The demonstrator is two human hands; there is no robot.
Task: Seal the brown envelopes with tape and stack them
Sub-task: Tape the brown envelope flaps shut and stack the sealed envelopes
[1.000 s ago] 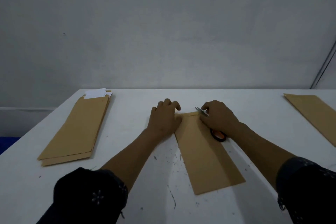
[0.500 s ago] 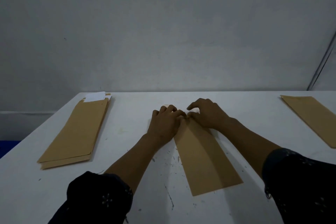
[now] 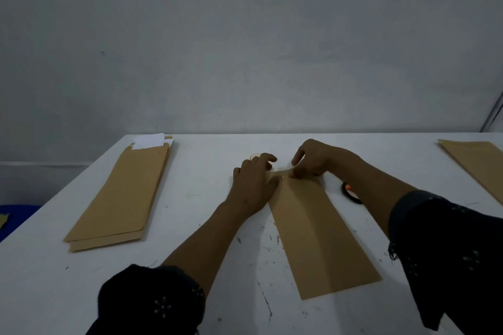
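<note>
At the far left of the white table [image 3: 190,198] we see a stack of brown envelopes [image 3: 119,198] lying flat, its long side running from near to far, with white paper [image 3: 151,141] showing at its far end. The stack sits well apart from our hands.

Moving right, our left hand [image 3: 254,183] lies palm down on the far left corner of the middle envelope [image 3: 313,234], fingers loosely curved and pressing on the paper and table rather than wrapped around anything. Just beyond its fingertips a small pale tape roll [image 3: 255,156] peeks out on the table.

The middle envelope lies flat in front of us, its far end under both hands and its near end free toward our body. Its flap edge runs between the two hands.

Our right hand [image 3: 315,159] is bent over the far edge of that envelope, fingers curled down with the tips pinched at the flap; what it pinches is too small to make out, so we cannot tell whether it holds tape or only the paper.

Just right of the envelope, partly behind our right forearm, lie scissors [image 3: 349,193] with a dark and orange handle.

At the far right edge, another brown envelope [image 3: 479,166] lies flat, well apart.
</note>
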